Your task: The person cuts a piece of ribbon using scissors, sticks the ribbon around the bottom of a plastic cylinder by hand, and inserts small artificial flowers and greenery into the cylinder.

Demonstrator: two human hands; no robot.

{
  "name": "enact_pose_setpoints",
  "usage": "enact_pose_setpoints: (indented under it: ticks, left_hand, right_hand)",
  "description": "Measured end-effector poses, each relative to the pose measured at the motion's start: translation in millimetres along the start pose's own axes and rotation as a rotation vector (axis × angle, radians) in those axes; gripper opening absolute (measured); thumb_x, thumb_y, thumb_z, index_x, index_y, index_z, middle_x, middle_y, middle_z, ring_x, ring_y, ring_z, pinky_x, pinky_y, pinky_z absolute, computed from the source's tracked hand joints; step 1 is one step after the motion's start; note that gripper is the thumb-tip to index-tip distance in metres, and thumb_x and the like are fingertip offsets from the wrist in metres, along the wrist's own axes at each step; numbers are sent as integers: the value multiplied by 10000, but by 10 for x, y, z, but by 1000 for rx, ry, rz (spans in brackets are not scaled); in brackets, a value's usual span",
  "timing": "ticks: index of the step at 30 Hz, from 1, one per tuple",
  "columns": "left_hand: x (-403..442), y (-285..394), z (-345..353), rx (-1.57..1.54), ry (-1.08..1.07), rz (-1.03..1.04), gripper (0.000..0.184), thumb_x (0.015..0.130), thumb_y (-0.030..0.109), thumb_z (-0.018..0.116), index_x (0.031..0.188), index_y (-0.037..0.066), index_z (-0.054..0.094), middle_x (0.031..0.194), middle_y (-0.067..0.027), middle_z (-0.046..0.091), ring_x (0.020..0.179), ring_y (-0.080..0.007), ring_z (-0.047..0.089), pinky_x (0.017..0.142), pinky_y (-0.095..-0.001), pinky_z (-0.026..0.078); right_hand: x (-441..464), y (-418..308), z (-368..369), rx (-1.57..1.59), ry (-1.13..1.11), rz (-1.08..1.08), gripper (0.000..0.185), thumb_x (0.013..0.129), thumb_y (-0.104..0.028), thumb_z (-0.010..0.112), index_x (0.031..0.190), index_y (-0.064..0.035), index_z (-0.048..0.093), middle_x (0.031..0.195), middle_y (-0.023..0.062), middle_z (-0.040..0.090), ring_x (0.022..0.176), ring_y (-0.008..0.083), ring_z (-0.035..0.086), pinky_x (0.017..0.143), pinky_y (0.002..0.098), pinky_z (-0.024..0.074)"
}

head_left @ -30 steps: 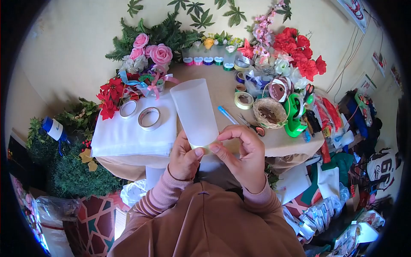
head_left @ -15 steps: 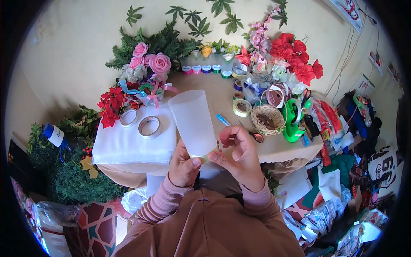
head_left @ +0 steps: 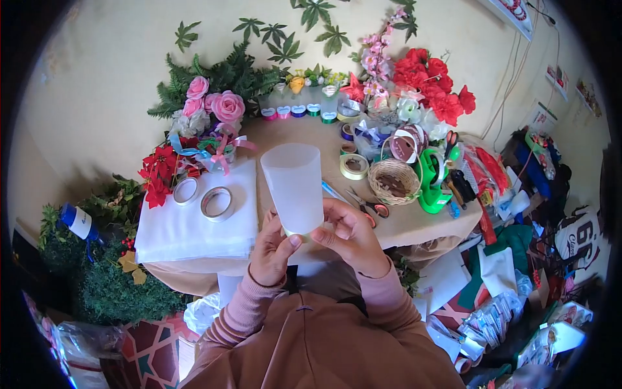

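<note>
Fingers of my left hand (head_left: 269, 251) and right hand (head_left: 355, 243) gripped a frosted cylinder (head_left: 293, 188) low at its base, near the table (head_left: 421, 227) edge, seemingly to steady it with its mouth tilted upward.

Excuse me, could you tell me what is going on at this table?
A person is holding a frosted tube near its lower end, left hand on one side and right hand on the other. It is roughly upright, wider end up, with a pale band at the base. Tape rolls lie on white sheets to the left; scissors and a basket sit to the right.
</note>
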State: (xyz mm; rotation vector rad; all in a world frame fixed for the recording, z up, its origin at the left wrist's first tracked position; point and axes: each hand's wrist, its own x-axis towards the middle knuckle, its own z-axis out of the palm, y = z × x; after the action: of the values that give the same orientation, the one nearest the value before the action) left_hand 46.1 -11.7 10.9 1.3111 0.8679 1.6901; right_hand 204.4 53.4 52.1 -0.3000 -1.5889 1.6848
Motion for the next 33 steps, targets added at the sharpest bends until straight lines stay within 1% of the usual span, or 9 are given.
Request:
enact_pose_setpoints:
  ticks: [2, 4, 5, 7, 10, 13, 18, 25, 33]
  left_hand:
    - [29, 63, 64, 100, -48, 34, 505, 781, 129, 650, 1240, 35, 461, 1193, -88, 412, 1155, -178, 374, 945, -323, 357]
    - [39, 173, 209, 121, 114, 81, 439, 794, 82, 645, 1201, 36, 486, 1183, -93, 451, 1137, -179, 411, 956, -346, 347]
    - [37, 154, 237, 119, 109, 78, 439, 794, 82, 645, 1201, 36, 486, 1183, -93, 451, 1137, -179, 411, 956, -346, 347]
    - [18, 101, 273, -9, 212, 40, 376, 773, 27, 666, 1115, 34, 511, 1170, -100, 489, 1110, -189, 457, 951, -359, 359]
    - [-3, 2, 351, -54, 211, 103, 328, 756, -6, 677, 1035, 35, 508, 1156, -109, 517, 1081, -200, 494, 949, -366, 365]
    - [6, -37, 309, -8, 177, 82, 324, 753, -34, 669, 1018, 33, 495, 1154, -114, 514, 1075, -197, 496, 947, -368, 369]
    - [61, -105, 252, -43, 165, 40, 323, 751, -21, 675, 1010, 39, 490, 1131, -108, 529, 1058, -188, 507, 938, -367, 376]
    - [107, -173, 304, -105, 202, -3, 308, 764, -21, 656, 1007, 39, 476, 1124, -104, 531, 1056, -186, 509, 932, -363, 385]
    - [187, -304, 344, -73, 174, -15, 292, 774, -12, 646, 1000, 36, 468, 1109, -107, 534, 1041, -182, 514, 923, -357, 391]
  right_hand:
    - [-10, 30, -42, -30, 15, -51, 457, 802, -151, 676, 1192, 2, 494, 1106, 25, 557, 978, 81, 476, 856, 252, 337]
    - [-34, 39, -52, -65, 70, -93, 459, 793, -151, 685, 1183, 5, 501, 1098, 26, 561, 976, 80, 474, 856, 251, 337]
    - [-49, 46, -59, -96, 115, -131, 461, 784, -151, 695, 1175, 7, 508, 1090, 26, 564, 974, 80, 472, 856, 251, 337]
    - [-68, 89, -94, -157, 147, -148, 462, 775, -156, 704, 1162, 10, 516, 1080, 26, 569, 971, 79, 475, 855, 253, 339]
    - [-99, 80, -95, -247, 210, -183, 462, 757, -170, 723, 1138, 12, 536, 1052, 26, 581, 957, 79, 485, 847, 254, 346]
    - [-117, 138, -99, -278, 260, -190, 459, 746, -185, 734, 1121, 9, 552, 1021, 28, 595, 932, 82, 500, 831, 255, 359]
    - [-94, 259, -123, -305, 293, -213, 455, 748, -208, 733, 1110, 7, 563, 998, 43, 606, 906, 91, 519, 805, 257, 383]
    - [-106, 244, -186, -294, 267, -182, 447, 797, -210, 684, 1150, 14, 525, 1046, 66, 591, 984, 119, 518, 856, 275, 383]
    - [-155, 315, -259, -244, 334, -109, 420, 815, -196, 662, 1143, 23, 519, 1045, 72, 576, 986, 123, 505, 879, 277, 379]
